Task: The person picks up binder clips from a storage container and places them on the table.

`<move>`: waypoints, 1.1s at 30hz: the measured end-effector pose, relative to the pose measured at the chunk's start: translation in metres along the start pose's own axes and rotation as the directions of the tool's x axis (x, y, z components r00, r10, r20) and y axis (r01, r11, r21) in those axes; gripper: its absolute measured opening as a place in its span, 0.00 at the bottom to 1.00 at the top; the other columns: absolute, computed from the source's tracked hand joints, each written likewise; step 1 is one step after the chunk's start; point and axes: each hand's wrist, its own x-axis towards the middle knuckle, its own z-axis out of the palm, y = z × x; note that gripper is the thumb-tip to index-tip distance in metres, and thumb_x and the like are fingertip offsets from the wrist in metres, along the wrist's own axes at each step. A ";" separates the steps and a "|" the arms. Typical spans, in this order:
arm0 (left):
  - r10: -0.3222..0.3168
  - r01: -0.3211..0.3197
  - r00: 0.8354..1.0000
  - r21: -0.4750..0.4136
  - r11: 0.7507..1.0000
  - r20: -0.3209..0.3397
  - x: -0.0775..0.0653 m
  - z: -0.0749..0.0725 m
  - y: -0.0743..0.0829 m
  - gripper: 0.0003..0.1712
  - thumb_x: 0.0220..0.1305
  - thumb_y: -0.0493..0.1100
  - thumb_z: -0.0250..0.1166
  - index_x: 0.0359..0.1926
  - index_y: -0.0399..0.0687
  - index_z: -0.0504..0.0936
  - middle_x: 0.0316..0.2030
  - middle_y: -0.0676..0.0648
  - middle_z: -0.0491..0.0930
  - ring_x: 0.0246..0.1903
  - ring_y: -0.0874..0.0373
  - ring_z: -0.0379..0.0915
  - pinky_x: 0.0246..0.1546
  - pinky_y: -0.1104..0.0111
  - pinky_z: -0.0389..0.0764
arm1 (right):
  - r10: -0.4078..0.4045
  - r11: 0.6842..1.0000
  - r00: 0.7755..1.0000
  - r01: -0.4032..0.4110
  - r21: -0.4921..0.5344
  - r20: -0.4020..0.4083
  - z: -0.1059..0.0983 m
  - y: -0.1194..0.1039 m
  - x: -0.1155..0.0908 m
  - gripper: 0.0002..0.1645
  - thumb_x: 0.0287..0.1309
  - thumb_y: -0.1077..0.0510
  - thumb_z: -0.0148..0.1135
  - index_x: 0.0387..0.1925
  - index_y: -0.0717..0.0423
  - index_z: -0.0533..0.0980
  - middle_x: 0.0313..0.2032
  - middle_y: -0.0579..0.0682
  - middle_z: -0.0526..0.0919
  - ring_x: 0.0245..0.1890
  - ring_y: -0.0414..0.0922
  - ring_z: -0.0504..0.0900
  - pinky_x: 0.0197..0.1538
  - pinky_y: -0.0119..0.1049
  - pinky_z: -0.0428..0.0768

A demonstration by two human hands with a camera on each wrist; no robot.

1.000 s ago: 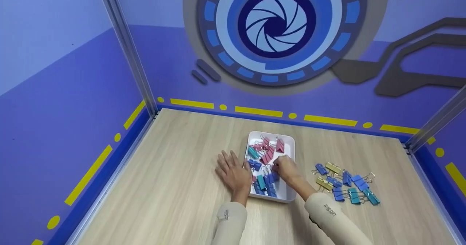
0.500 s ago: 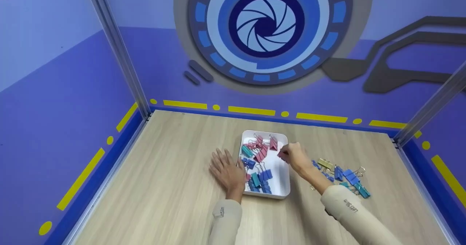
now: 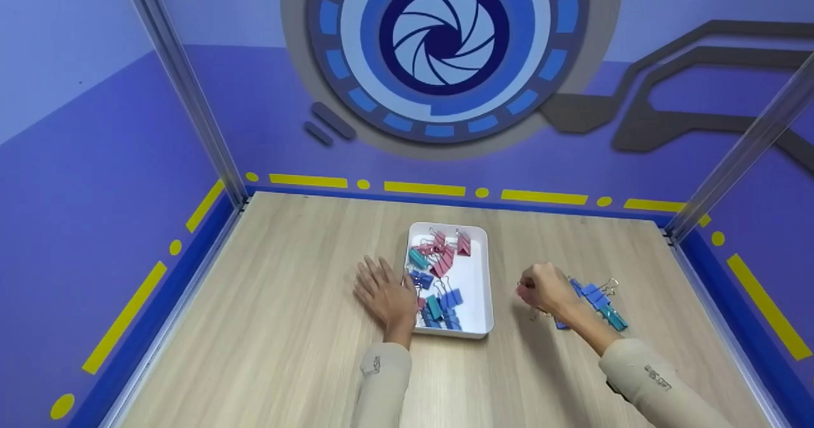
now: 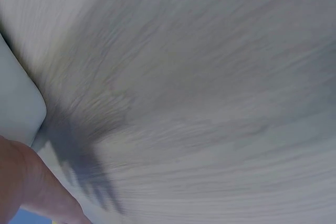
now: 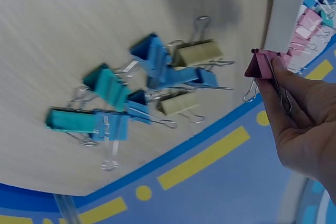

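Between thumb and fingers my right hand (image 3: 548,288) pinches a pink binder clip (image 5: 261,65), its wire handles hanging free. That hand is right of the white tray (image 3: 488,282), over the near side of a loose pile of clips. Against the tray's left edge rests my left hand (image 3: 389,297), fingers spread. In the left wrist view only part of this hand (image 4: 37,187) shows beside the tray's corner (image 4: 18,98). Inside the tray lie pink binder clips (image 3: 443,261) toward the back and blue ones (image 3: 450,299) with a teal one (image 3: 434,307) nearer the front.
On the wooden table (image 3: 299,275) right of the tray lie several blue, teal (image 5: 73,120) and gold binder clips (image 5: 198,53), partly hidden by my right hand in the head view. Printed blue walls (image 3: 241,110) enclose the table at the back and sides.
My right hand has lifted a pink binder clip out of the tray and carried it right, toward the loose pile. The left hand stays at the tray's edge. The head view has shifted slightly.
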 end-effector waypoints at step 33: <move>-0.010 0.010 1.000 -0.013 1.000 0.000 -0.002 -0.003 0.002 0.38 0.75 0.64 0.50 0.77 0.50 0.65 0.80 0.42 0.55 0.81 0.42 0.45 0.78 0.41 0.51 | 0.034 0.938 0.999 -0.030 -0.345 0.003 0.007 0.006 -0.018 0.07 0.50 0.72 0.68 0.22 0.64 0.77 0.20 0.57 0.82 0.20 0.47 0.78 0.23 0.46 0.81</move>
